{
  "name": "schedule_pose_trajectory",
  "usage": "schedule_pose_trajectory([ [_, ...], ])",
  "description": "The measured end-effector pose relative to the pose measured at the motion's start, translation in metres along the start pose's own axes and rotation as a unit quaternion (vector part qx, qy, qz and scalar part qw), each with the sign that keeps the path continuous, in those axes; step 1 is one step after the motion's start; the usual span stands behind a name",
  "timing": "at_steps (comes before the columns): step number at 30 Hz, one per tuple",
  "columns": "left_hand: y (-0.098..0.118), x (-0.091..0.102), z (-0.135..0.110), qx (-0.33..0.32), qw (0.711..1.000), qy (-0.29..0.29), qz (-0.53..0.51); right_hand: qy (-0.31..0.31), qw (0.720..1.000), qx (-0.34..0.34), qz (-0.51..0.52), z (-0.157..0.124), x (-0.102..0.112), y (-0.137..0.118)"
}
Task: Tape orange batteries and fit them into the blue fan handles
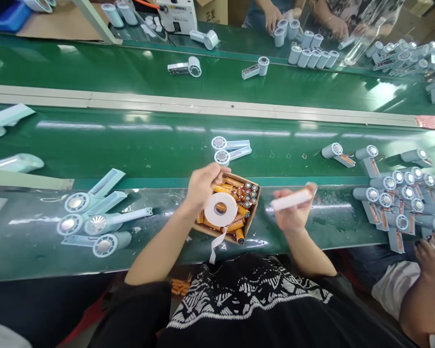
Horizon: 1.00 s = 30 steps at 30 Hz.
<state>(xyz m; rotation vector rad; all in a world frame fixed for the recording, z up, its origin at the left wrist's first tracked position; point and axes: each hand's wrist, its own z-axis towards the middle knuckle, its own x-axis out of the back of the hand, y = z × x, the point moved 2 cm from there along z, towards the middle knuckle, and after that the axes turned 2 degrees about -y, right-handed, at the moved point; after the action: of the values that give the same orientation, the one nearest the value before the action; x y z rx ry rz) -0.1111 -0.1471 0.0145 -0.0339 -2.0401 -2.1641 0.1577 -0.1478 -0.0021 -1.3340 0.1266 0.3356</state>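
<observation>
My left hand (202,187) is closed over the far left corner of a small cardboard box (254,212); whatever its curled fingers hold is hidden. Orange-wrapped cylindrical batteries (242,211) fill the box, several with wires. On top of them lies a roll of white tape (229,205), its loose end hanging over the near edge. Right of the box, my right hand (293,217) grips a long white piece with an orange edge (292,199), blurred, held off the bench. Beyond the box, two pale blue handheld fan bodies (235,151) lie on the green belt.
More fan bodies (94,217) lie on the bench at left, and a large cluster (402,198) sits at right. A beige rail (217,105) divides the belts. Co-workers' hands (271,19) handle fan parts across the line; another person's hand (433,256) is at lower right.
</observation>
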Motion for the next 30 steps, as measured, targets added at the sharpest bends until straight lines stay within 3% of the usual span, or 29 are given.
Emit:
schedule_pose_trajectory([
  [2,-0.011,0.008,0.04,-0.041,0.982,-0.011,0.182,0.036,0.999,-0.021,-0.019,0.03,0.005,0.004],
  [5,-0.022,0.002,0.085,-0.098,0.886,-0.141,0.431,-0.026,0.996,-0.053,-0.069,0.081,0.005,0.022],
  [8,-0.027,-0.012,0.106,-0.104,0.776,-0.239,0.574,-0.09,0.99,-0.065,-0.091,0.122,0.004,0.049],
  [11,-0.023,-0.025,0.11,-0.084,0.725,-0.27,0.629,-0.13,0.984,-0.078,-0.094,0.148,0.004,0.075],
  [17,-0.015,-0.042,0.108,-0.034,0.713,-0.32,0.623,-0.163,0.977,-0.106,-0.087,0.159,0.009,0.1],
  [30,-0.014,-0.044,0.117,0.015,0.769,-0.277,0.576,-0.156,0.969,-0.123,-0.147,0.129,0.026,0.103],
])
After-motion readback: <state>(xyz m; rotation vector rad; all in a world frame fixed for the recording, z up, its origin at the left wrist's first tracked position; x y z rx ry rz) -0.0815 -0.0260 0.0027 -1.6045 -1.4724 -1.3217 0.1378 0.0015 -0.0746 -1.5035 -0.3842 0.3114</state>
